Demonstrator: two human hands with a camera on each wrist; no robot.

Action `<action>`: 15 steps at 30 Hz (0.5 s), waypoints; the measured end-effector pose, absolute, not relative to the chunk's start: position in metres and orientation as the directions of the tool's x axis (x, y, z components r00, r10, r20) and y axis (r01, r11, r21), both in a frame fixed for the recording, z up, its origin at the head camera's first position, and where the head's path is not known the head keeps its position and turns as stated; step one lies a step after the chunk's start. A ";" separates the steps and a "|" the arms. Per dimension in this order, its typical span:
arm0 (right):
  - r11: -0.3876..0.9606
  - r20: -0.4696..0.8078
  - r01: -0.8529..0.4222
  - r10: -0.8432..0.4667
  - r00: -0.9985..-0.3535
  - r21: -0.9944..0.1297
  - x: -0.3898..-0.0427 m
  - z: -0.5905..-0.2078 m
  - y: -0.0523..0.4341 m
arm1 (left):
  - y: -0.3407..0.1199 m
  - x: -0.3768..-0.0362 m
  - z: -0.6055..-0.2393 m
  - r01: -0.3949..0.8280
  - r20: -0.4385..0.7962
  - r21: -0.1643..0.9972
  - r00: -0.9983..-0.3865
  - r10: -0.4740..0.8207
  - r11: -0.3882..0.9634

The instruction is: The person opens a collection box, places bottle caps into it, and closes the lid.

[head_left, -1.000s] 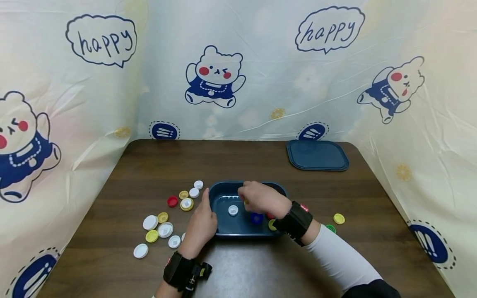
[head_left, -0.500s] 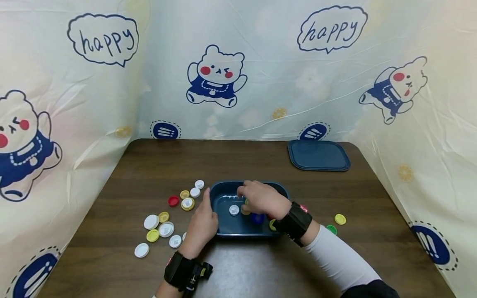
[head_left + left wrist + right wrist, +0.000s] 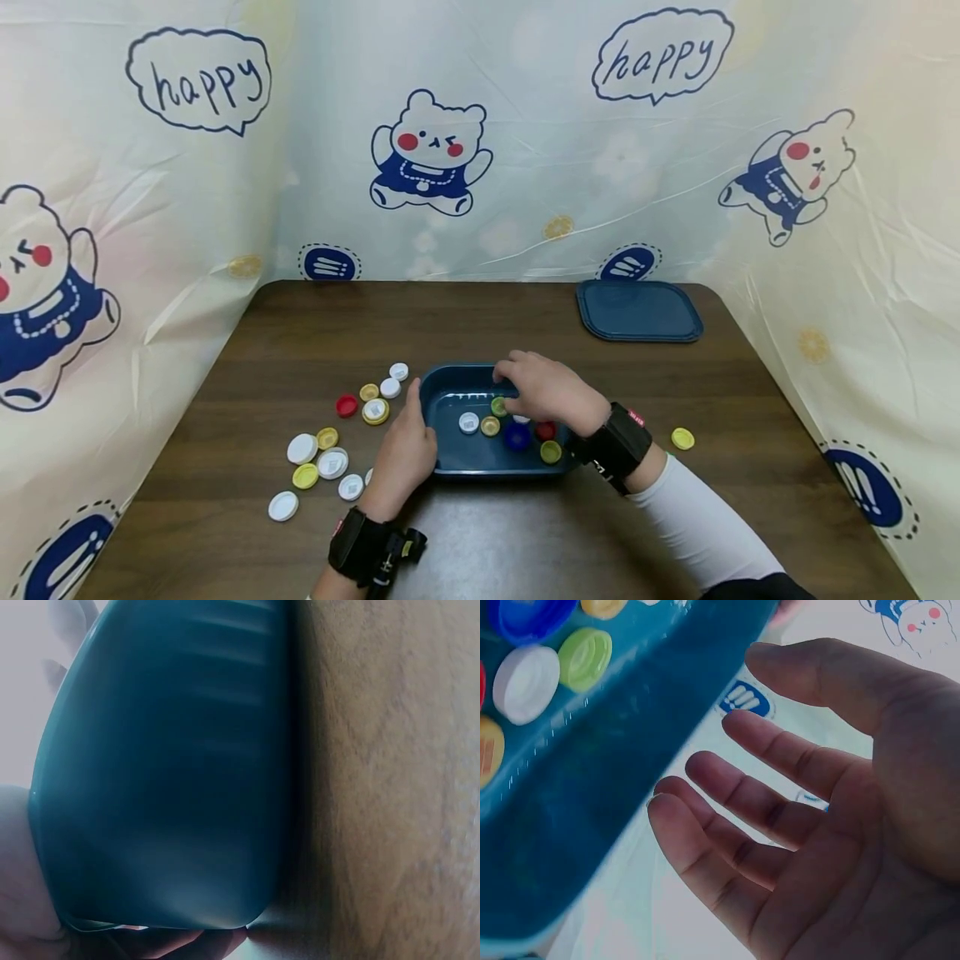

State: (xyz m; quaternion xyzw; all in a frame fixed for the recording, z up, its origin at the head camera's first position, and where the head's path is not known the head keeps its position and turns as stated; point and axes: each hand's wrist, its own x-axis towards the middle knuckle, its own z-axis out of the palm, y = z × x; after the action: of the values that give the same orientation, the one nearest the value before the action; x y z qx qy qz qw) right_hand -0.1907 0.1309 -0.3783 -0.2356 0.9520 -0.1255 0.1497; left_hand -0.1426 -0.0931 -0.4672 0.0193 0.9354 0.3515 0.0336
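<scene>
Several bottle caps (image 3: 517,437) lie in the blue tray (image 3: 453,452); many remain on the table (image 3: 487,537). Left hand (image 3: 406,446) grips the tray's left end; right hand (image 3: 551,389), empty, hovers above.

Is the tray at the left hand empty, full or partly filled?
Partly filled: the blue cap, the red cap and others lie in the tray, with bare floor showing around them.
</scene>
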 end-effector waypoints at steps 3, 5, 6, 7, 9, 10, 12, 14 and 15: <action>0.865 -0.209 -0.403 -0.471 -0.857 -0.299 -0.190 -0.374 0.140 | -0.093 -0.143 -0.467 0.014 -0.049 0.658 -0.997 0.061 0.753; 0.869 -0.203 -0.395 -0.462 -0.863 -0.298 -0.189 -0.371 0.146 | -0.093 -0.143 -0.467 0.014 -0.048 0.655 -0.997 0.060 0.755; 0.871 -0.201 -0.389 -0.456 -0.867 -0.300 -0.188 -0.370 0.149 | -0.093 -0.143 -0.466 0.014 -0.047 0.654 -0.997 0.060 0.756; 0.872 -0.199 -0.384 -0.452 -0.869 -0.303 -0.188 -0.369 0.152 | -0.093 -0.143 -0.466 0.014 -0.048 0.654 -0.997 0.060 0.757; 0.874 -0.193 -0.375 -0.444 -0.875 -0.310 -0.187 -0.367 0.159 | -0.093 -0.142 -0.465 0.015 -0.049 0.652 -0.997 0.062 0.758; 0.874 -0.189 -0.370 -0.440 -0.878 -0.315 -0.186 -0.367 0.163 | -0.093 -0.142 -0.465 0.015 -0.052 0.652 -0.997 0.064 0.758; 0.875 -0.182 -0.358 -0.430 -0.884 -0.326 -0.184 -0.366 0.171 | -0.093 -0.142 -0.465 0.015 -0.054 0.654 -0.996 0.066 0.757; 0.876 -0.173 -0.344 -0.417 -0.892 -0.339 -0.183 -0.365 0.180 | -0.092 -0.142 -0.464 0.015 -0.056 0.655 -0.996 0.069 0.755; 0.876 -0.168 -0.337 -0.411 -0.896 -0.346 -0.183 -0.366 0.185 | -0.092 -0.142 -0.464 0.016 -0.057 0.657 -0.996 0.071 0.754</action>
State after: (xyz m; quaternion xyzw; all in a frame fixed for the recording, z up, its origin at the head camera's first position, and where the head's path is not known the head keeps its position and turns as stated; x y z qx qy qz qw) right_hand -0.1827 0.1845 -0.3656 -0.1945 0.9611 -0.1559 0.1190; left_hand -0.1420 -0.0921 -0.4641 0.0231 0.9356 0.3500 0.0392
